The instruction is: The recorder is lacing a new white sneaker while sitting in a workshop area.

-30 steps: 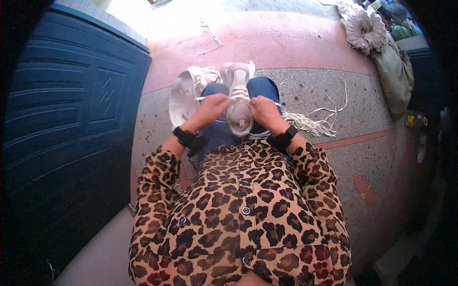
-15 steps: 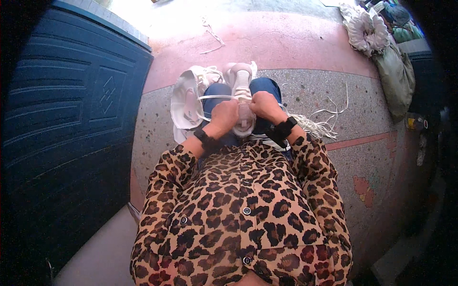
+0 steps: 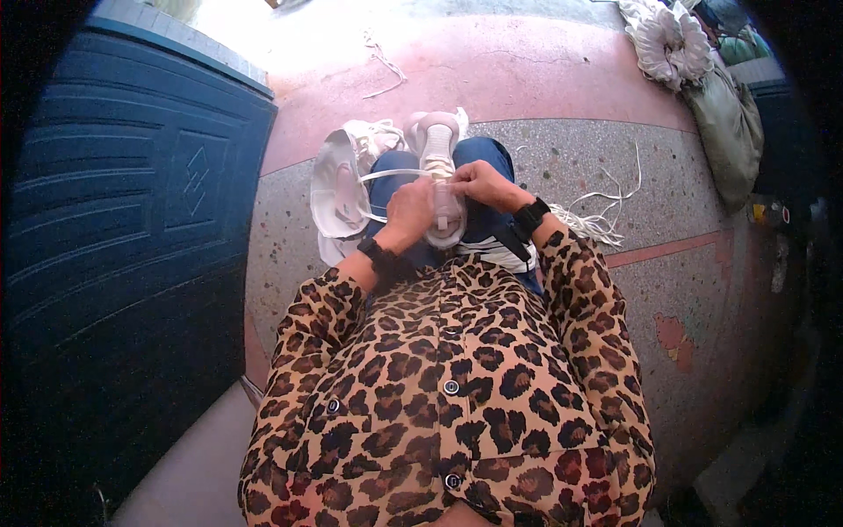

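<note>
A pale pink and white shoe upper (image 3: 446, 220) lies lengthwise between my knees, its toe end away from me. My left hand (image 3: 409, 212) is closed at its left edge, fingers curled, on a white shoelace (image 3: 386, 173) that loops out to the left. Over the lacing rows, my right hand (image 3: 485, 185) pinches with thumb and forefinger; what lies between those fingertips is too small to make out. More pale shoe uppers (image 3: 376, 139) lie beyond my left knee, beside an open white piece (image 3: 327, 198) shaped like a pouch.
A bundle of loose white laces (image 3: 593, 227) lies on the speckled floor to the right. Another lace (image 3: 386, 72) rests on the pink floor ahead. A blue panelled door (image 3: 145, 176) stands at left. Sacks (image 3: 727, 140) and a ruffled white bundle (image 3: 669, 48) are at far right.
My right hand has shifted from a closed fist at the upper's right edge to a pinch over its lacing rows. The left hand stays nearly in place.
</note>
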`<act>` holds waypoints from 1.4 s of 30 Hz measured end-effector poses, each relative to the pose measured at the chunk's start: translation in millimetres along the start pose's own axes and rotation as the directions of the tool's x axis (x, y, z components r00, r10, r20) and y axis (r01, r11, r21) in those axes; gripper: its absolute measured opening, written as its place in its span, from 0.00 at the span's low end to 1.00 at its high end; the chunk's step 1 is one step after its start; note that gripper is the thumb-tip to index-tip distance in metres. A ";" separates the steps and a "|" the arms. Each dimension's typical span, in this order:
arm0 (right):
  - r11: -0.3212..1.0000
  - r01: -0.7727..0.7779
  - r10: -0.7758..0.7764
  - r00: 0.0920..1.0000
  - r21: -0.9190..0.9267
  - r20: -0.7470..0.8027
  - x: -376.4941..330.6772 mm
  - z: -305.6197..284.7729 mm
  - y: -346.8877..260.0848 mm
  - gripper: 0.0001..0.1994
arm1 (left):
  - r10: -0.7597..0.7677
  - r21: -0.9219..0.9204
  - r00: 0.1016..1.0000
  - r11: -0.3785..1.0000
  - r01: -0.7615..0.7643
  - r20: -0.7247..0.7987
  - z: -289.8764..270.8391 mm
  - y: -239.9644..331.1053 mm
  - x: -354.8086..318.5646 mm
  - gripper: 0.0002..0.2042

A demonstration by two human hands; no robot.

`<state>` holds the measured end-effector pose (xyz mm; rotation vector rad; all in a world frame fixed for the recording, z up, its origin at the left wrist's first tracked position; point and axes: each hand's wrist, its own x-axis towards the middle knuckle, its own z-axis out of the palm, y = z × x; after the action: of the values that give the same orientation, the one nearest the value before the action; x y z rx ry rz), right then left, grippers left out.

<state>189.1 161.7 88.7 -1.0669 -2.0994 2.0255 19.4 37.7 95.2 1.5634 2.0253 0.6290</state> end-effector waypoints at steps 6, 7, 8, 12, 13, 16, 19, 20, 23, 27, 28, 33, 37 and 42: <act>0.942 0.064 -0.106 0.988 -0.331 -0.110 3.4 12.6 -3.0 0.13 | -0.115 -0.399 0.978 0.900 0.176 0.172 1.3 -10.9 7.5 0.12; 0.888 0.062 -0.147 0.977 -0.455 -0.155 3.6 16.1 -2.7 0.14 | -0.175 -0.473 0.957 0.839 0.268 0.232 0.4 -10.9 6.3 0.12; 0.866 0.089 -0.206 0.960 -0.492 -0.188 2.1 17.8 -2.1 0.15 | -0.210 -0.532 0.951 0.791 0.302 0.227 -0.7 -9.3 6.3 0.12; 0.996 -0.078 0.084 0.974 0.034 -0.209 -2.1 21.4 8.4 0.16 | -0.180 -0.495 0.963 0.830 0.257 0.199 -2.3 -2.2 4.7 0.11; 0.983 -0.115 0.142 0.972 0.144 -0.188 -2.3 22.0 11.1 0.16 | -0.198 -0.509 0.953 0.811 0.290 0.228 -3.4 -1.1 4.5 0.11; 0.992 -0.046 0.068 0.980 0.119 -0.188 -1.8 24.7 14.8 0.15 | -0.253 -0.619 0.902 0.661 0.424 0.349 -7.5 0.2 3.7 0.11; 0.945 0.188 -0.252 0.940 -0.267 -0.231 -2.2 25.3 10.1 0.14 | -0.245 -0.672 0.877 0.567 0.476 0.414 -12.4 -0.6 3.6 0.12; 0.854 0.322 -0.434 0.874 -0.408 -0.218 -3.4 24.2 7.2 0.14 | -0.245 -0.685 0.894 0.577 0.445 0.374 -13.5 -0.8 3.5 0.12; 0.915 0.074 -0.155 0.972 -0.397 -0.175 -11.2 13.0 -1.9 0.12 | -0.247 -0.639 0.901 0.639 0.428 0.357 -14.7 -0.7 4.2 0.12; 0.911 -0.126 -0.003 0.950 -0.392 -0.313 -29.1 -4.4 -6.1 0.16 | -0.258 -0.550 0.894 0.715 0.432 0.367 -13.2 -0.3 4.9 0.12; 0.935 -0.095 -0.030 0.939 -0.343 -0.343 -34.4 -6.1 -5.2 0.16 | -0.251 -0.565 0.897 0.706 0.427 0.364 -13.2 0.0 4.8 0.12; 0.958 0.031 -0.146 0.908 -0.286 -0.392 -40.5 5.8 0.7 0.17 | -0.250 -0.562 0.904 0.716 0.413 0.347 -15.8 2.9 3.6 0.13; 0.913 0.045 -0.238 0.867 -0.406 -0.437 -32.8 20.2 2.9 0.14 | -0.275 -0.592 0.887 0.666 0.454 0.371 -17.7 5.7 2.2 0.12; 0.816 0.030 -0.311 0.864 -0.577 -0.395 -29.0 34.5 1.8 0.12 | -0.252 -0.607 0.901 0.672 0.425 0.353 -15.9 4.5 1.1 0.13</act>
<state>195.7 117.4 94.2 -1.2049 -2.4197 0.9240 12.3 38.9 110.1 0.7504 1.5707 0.8485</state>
